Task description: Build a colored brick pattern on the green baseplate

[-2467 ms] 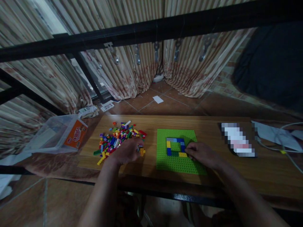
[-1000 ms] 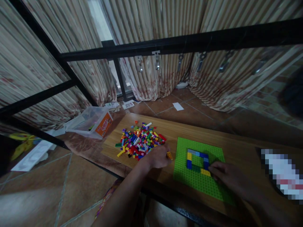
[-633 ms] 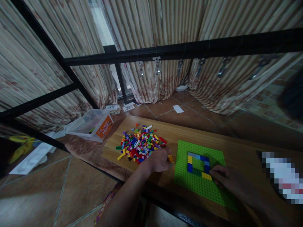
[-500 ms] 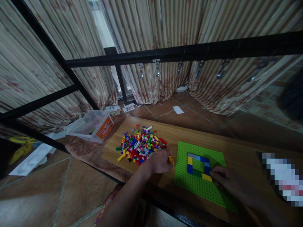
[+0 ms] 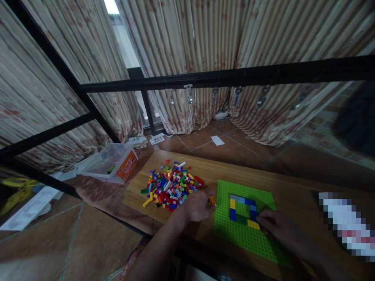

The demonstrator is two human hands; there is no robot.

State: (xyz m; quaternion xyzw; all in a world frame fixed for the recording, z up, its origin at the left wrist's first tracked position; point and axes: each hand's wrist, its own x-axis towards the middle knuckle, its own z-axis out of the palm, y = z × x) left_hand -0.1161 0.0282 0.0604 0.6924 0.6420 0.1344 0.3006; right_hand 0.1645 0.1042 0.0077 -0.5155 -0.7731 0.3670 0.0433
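My left hand (image 5: 197, 205) rests on the wooden counter (image 5: 290, 187) at the near edge of the loose brick pile (image 5: 171, 185), fingers curled in, with a small orange brick (image 5: 212, 200) pinched at the fingertips. That brick sits just off the left edge of the green baseplate (image 5: 246, 234), so the plate lies to the right of this hand and very close, nearly touching. The brick looks to stand with its long axis pointing away from me, though it is too small to be sure. My right hand (image 5: 277, 230) lies on the baseplate itself, palm down and fingers loosely bent, its fingertips touching the near right corner of the brick frame (image 5: 242, 207), right at the yellow piece there; I cannot tell whether it grips anything or only presses. The frame is a low square ring in yellow, blue, grey and dark green with bare green studs showing in its middle. Of the two, the right hand is on the frame, while the left is beside the plate with the pile just behind it. A clear plastic tub (image 5: 109, 163) with an orange label lies tipped on its side well off to the left, past the counter's end.
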